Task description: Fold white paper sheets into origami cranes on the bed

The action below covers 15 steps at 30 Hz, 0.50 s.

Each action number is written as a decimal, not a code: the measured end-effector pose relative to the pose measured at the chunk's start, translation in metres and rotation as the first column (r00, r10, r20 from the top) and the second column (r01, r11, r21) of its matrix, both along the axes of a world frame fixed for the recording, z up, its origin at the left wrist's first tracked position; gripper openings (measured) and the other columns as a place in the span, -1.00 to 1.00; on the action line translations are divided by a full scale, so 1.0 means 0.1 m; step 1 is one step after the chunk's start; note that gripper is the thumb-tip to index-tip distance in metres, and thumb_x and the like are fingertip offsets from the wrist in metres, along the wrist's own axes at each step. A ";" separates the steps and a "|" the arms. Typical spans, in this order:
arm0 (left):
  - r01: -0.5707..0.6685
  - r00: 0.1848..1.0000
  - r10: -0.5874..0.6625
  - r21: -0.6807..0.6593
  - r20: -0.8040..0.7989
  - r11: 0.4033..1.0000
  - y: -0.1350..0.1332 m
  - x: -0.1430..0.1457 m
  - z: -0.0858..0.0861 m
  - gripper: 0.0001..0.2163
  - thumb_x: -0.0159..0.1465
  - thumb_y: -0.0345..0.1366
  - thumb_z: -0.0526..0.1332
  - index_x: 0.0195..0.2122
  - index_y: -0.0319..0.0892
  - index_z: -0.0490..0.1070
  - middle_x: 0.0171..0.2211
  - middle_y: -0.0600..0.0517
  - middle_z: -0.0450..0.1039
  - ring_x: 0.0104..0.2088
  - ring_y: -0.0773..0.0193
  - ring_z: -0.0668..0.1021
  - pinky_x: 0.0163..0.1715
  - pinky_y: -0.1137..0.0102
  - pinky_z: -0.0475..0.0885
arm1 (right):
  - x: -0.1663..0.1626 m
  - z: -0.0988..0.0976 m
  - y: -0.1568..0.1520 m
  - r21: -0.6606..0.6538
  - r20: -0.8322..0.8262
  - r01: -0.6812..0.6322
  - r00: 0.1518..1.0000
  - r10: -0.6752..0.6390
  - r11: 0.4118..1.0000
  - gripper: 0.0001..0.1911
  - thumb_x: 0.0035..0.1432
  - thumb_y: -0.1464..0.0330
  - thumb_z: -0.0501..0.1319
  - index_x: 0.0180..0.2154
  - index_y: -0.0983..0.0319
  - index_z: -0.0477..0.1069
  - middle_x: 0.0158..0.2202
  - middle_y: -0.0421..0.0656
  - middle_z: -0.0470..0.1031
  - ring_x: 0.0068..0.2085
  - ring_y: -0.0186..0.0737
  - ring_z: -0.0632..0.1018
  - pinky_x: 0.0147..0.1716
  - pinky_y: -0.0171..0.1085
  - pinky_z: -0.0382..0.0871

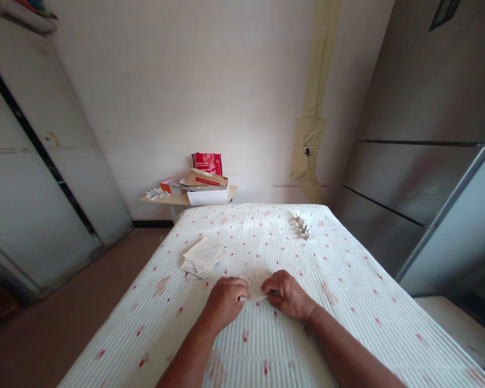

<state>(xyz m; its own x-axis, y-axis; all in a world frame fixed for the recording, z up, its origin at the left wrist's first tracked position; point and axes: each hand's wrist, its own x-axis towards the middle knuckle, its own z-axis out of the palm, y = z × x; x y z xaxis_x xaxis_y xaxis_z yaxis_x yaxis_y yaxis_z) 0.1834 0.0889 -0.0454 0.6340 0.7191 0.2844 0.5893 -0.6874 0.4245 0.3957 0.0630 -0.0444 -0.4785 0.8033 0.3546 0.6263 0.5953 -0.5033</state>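
Note:
A sheet of paper (255, 284) with rows of writing or print lies flat near the middle of the striped bed cover (250, 345). At its left edge, my left hand (227, 297) is closed, the fingertips pinching the paper. My right hand (286, 293) grips the right edge with curled fingers. Left of my hands rests a loose pile of similar paper sheets (204, 254). Farther off on the right stand several small folded paper pieces (301, 225) in a row.
Behind the bed, a small table (181, 200) bears a white box (208, 197), a red bag (207, 163) and a heap of white pieces (158, 193). A grey cabinet (64, 134) stands left, a refrigerator (412, 124) right. A wall socket (307, 151) is taped around.

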 end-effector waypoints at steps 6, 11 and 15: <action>-0.070 0.997 0.068 -0.119 -0.021 0.990 -0.03 -0.04 0.09 -0.87 0.05 -0.39 0.13 -0.47 -0.13 0.47 -0.27 0.08 0.49 -0.29 0.33 0.49 -0.28 0.49 0.30 | 0.10 -0.08 0.12 -0.230 -0.289 0.049 0.950 -0.116 0.972 -0.83 0.05 0.31 0.15 -0.49 0.25 0.40 -0.50 -0.23 0.37 -0.43 -0.34 0.39 -0.46 -0.40 0.19; -0.200 0.980 0.200 -0.092 -0.011 0.975 0.04 -0.01 0.03 -0.70 0.23 -0.24 -0.01 -0.56 -0.20 0.38 -0.46 0.07 0.41 -0.40 0.37 0.44 -0.37 0.52 0.23 | 0.01 -0.09 0.20 -0.229 -0.120 0.264 0.947 -0.297 0.937 -0.67 0.16 0.25 0.04 -0.58 0.26 0.25 -0.61 -0.30 0.21 -0.52 -0.39 0.29 -0.53 -0.40 0.05; -0.412 0.910 0.408 -0.054 -0.068 0.910 0.09 0.07 -0.06 -0.66 0.24 -0.18 -0.01 -0.58 -0.22 0.36 -0.53 0.06 0.38 -0.43 0.36 0.42 -0.42 0.50 0.20 | -0.18 -0.05 0.19 -0.024 0.142 0.507 0.855 -0.499 0.861 -0.75 0.20 0.35 -0.01 -0.48 0.25 0.31 -0.49 -0.20 0.37 -0.39 -0.31 0.37 -0.43 -0.36 0.07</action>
<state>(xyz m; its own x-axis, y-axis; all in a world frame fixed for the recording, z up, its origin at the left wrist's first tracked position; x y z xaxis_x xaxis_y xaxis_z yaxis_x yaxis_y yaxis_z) 0.1904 0.0984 -0.0510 0.2924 0.9348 0.2016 0.8364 -0.3522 0.4200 0.3781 0.0817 -0.0497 -0.0407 0.9637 0.2638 0.8930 0.1535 -0.4231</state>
